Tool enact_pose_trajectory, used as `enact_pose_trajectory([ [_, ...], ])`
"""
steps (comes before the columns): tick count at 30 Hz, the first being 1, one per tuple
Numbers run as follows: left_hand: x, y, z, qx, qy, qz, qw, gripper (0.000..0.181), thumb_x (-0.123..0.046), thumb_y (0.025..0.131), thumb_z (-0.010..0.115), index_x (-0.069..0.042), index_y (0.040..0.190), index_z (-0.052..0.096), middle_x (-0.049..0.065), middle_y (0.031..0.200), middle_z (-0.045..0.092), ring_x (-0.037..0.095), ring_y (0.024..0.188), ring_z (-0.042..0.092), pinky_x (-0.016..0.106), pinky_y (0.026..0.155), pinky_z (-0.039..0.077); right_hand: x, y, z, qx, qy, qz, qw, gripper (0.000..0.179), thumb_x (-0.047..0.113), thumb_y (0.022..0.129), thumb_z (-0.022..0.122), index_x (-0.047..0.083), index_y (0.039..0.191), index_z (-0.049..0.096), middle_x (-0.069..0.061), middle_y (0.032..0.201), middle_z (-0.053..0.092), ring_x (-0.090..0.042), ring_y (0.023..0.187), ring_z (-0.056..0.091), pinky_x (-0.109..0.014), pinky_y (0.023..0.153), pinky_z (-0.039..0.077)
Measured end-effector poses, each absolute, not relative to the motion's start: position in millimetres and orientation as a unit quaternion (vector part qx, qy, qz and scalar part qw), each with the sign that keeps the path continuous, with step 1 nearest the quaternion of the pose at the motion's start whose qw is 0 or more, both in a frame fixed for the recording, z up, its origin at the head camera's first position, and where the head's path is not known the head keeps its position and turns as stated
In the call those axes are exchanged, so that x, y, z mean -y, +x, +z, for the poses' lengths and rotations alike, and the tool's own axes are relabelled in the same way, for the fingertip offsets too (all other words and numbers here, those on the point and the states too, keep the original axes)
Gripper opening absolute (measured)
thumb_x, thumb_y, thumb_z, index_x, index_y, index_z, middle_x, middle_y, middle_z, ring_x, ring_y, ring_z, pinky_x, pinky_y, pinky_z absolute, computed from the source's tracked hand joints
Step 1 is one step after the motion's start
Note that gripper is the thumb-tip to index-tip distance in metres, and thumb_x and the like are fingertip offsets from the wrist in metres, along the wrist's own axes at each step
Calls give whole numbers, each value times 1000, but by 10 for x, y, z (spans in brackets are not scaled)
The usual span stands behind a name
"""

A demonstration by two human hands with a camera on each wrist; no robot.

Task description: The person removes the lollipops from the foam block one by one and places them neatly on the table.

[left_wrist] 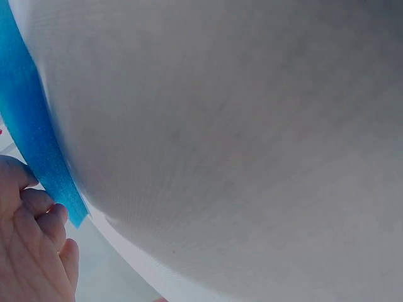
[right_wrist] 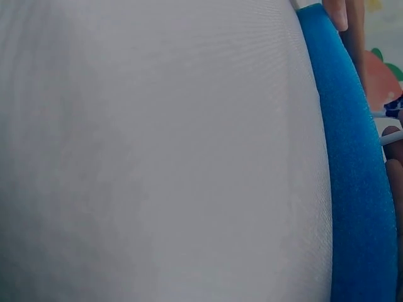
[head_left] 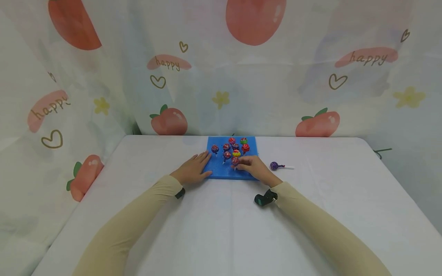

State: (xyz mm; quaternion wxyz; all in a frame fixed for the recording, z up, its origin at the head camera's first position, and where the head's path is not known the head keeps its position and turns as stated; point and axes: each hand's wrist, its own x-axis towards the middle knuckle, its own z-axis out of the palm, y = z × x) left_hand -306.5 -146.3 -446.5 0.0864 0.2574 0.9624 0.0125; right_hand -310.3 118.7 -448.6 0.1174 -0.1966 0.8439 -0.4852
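Observation:
A blue foam board (head_left: 217, 171) lies near the table's far edge, with several lollipops standing upright in it on their sticks. My left hand (head_left: 191, 169) rests along the board's left edge, fingers extended; in the left wrist view that hand (left_wrist: 31, 251) touches the foam's side (left_wrist: 38, 119). With thumb and fingers, my right hand (head_left: 257, 168) pinches the nearest lollipop (head_left: 235, 161), at the front of the cluster. The right wrist view shows a white stick (right_wrist: 393, 138) meeting the foam (right_wrist: 356, 182) beside my fingertips; the candy head is out of that frame.
A purple-wrapped lollipop (head_left: 274, 166) lies on its side to the right of the board, its white stick pointing right. White cloth covers the table (head_left: 221, 222). Behind it hangs a patterned curtain (head_left: 262, 88). Each wrist carries a dark strapped device (head_left: 265, 198).

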Motion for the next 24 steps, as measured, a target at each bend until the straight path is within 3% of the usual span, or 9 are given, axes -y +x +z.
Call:
enact_pose_trajectory([
  [4,1456,-3061,-4448,-963,252,10,92,75,-52,96,37,-6,151,13,10,159,10,24,148,10,42,120,12,-1201,-3094,-4482,-831,-204,-505,118,22,10,94,55,0,110,66,-16,110,69,-22,102,62,-36,94,49],
  [10,1453,-3063,-4447,-963,254,11,92,75,-51,96,38,-6,151,14,11,159,11,25,148,11,43,120,13,-1215,-3065,-4444,-824,-208,-514,120,24,11,95,54,0,113,65,-17,111,69,-26,108,63,-45,101,45],
  [24,1471,-3064,-4462,-963,256,11,85,75,-51,96,38,-6,151,15,11,159,11,24,148,11,42,120,13,-1326,-2965,-4245,-810,-218,-530,121,28,16,94,56,-2,114,64,-19,108,69,-23,100,68,-32,90,53],
])
